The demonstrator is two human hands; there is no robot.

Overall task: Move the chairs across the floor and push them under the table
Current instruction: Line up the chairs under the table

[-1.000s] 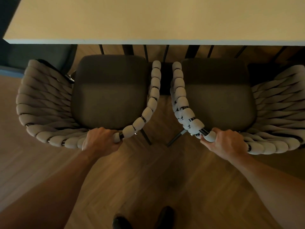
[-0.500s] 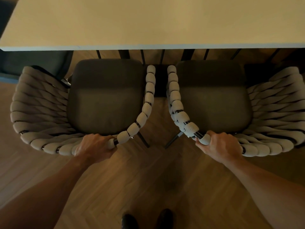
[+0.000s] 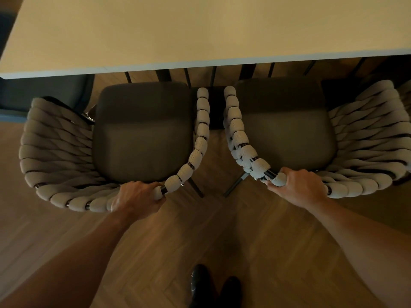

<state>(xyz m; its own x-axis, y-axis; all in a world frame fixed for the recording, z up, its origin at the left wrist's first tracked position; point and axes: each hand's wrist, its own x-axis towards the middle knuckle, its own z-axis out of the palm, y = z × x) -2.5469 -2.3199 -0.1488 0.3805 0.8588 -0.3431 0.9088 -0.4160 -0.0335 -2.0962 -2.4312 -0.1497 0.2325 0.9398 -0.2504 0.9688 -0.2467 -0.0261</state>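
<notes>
Now gripping cord-wrapped back rails: left hand [image 3: 135, 196] on left chair [image 3: 142, 134], right hand [image 3: 299, 187] on right chair [image 3: 287, 130]. Probably stiff, fairly heavy, grippy there.

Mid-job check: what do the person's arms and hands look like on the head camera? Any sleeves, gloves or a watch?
Both hands, the left hand and the right hand, are bare: no gloves, and no rings on the parts that show. The left forearm and the right forearm are bare too, with no sleeve, watch or wristband in view.
</notes>
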